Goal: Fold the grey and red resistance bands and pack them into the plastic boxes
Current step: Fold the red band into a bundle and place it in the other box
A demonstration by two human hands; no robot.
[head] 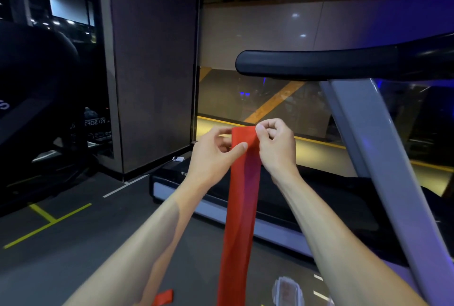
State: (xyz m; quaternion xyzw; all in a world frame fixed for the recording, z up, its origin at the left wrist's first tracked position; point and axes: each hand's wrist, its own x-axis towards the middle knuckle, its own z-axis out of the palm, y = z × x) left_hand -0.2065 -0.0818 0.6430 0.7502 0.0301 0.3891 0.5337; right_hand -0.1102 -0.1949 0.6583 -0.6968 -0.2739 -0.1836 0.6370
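Both hands hold the top of the long, flat red rubber resistance band (242, 197) up at chest height: the left hand (216, 151) pinches its left corner between thumb and forefinger, and the right hand (276, 144) pinches the right corner with curled fingers. Below the grip the band hangs straight down past the forearms and runs out of view at the bottom edge; a short red piece (163, 298) shows low on the left, likely its other end.

To fold well, I judge the top edge should be kept level and taut between the two pinches, so that the hanging layers lie flush edge to edge before the next fold is made. A clear plastic box (287, 289) sits on the floor just right of the band, beside the grey-framed treadmill (368, 158); it is blurred, so its contents cannot be told. No grey band is visible.
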